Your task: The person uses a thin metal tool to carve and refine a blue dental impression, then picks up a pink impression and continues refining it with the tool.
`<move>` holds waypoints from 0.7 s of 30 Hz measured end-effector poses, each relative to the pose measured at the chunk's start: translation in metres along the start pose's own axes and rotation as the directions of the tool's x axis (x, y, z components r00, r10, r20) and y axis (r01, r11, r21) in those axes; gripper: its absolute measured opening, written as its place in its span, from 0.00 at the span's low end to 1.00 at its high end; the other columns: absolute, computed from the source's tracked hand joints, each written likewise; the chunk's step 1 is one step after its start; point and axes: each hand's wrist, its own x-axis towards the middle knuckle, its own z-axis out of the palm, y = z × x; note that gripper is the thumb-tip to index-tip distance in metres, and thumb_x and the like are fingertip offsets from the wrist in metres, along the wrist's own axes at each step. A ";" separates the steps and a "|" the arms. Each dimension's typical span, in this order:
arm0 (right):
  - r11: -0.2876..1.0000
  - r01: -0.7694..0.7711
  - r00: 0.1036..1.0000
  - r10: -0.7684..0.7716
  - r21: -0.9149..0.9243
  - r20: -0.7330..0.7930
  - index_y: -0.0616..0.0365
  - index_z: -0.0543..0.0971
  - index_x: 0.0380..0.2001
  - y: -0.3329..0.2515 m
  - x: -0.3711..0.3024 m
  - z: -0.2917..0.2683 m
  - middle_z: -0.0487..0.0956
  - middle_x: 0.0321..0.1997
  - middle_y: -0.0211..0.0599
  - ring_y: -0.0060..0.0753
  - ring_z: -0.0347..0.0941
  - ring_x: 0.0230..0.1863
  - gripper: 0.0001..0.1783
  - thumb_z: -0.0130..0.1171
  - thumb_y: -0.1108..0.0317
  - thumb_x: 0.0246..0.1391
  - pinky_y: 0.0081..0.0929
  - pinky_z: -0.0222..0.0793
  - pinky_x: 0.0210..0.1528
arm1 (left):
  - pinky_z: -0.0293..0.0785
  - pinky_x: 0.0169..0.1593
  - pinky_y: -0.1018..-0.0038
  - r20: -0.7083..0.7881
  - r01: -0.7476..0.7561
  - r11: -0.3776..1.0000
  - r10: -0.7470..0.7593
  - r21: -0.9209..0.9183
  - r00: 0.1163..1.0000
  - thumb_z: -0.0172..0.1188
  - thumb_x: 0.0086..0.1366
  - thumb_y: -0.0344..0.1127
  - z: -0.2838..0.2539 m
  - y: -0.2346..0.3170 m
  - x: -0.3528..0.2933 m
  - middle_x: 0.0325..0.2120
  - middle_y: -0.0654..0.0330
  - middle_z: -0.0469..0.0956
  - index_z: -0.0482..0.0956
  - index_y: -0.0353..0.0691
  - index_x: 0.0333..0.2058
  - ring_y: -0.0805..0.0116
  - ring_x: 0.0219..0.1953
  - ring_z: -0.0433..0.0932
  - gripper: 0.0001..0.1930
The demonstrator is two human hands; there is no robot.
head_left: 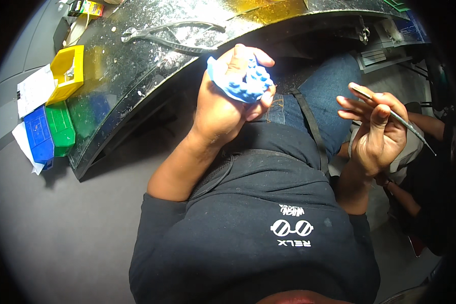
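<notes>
A blue dental model (243, 90), arch-shaped with raised tooth forms, is held up near the bench edge. My left hand (217, 104) grips it, thumb across its inner side and fingers curled behind. In my right hand (382, 133), well apart from the model, lies a slim metal hand tool (414, 131), pinched against the fingers by the thumb. One end of the tool narrows to a fine tip pointing down and right; its other end shows by the fingertips.
Long-handled metal pliers (172, 36) lie on the scuffed dark bench (117, 61). Yellow (71, 83), green (62, 130) and blue (38, 130) bins line its left end, with paper (33, 91) beside them. Another person's arm (425, 124) is close on the right.
</notes>
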 end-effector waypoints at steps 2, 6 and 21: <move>1.000 -0.012 1.000 0.012 -0.012 -0.006 0.70 0.74 0.48 -0.001 0.000 0.003 0.83 0.41 0.63 0.51 0.86 0.37 0.13 0.50 0.68 0.71 0.34 0.87 0.34 | 0.61 0.18 0.81 -0.072 -0.063 0.983 0.076 0.170 0.994 0.42 0.80 0.51 0.007 0.000 0.000 0.19 0.57 0.76 0.74 0.33 0.44 0.77 0.14 0.69 0.23; 0.998 0.036 0.998 -0.033 -0.055 0.049 0.71 0.80 0.44 -0.007 -0.004 0.019 0.82 0.42 0.54 0.46 0.84 0.42 0.12 0.57 0.71 0.67 0.36 0.87 0.40 | 0.62 0.18 0.82 -0.130 -0.205 0.858 0.297 0.471 0.946 0.42 0.80 0.49 0.017 -0.001 -0.002 0.17 0.61 0.74 0.76 0.33 0.41 0.79 0.15 0.71 0.23; 0.930 0.262 0.924 -0.166 -0.258 0.343 0.73 0.81 0.41 -0.018 -0.003 0.053 0.85 0.40 0.50 0.44 0.84 0.40 0.10 0.66 0.80 0.56 0.33 0.82 0.45 | 0.69 0.31 0.83 -0.126 -0.381 0.731 0.534 0.566 0.836 0.43 0.80 0.44 0.021 -0.020 -0.015 0.26 0.64 0.76 0.76 0.36 0.37 0.83 0.26 0.72 0.19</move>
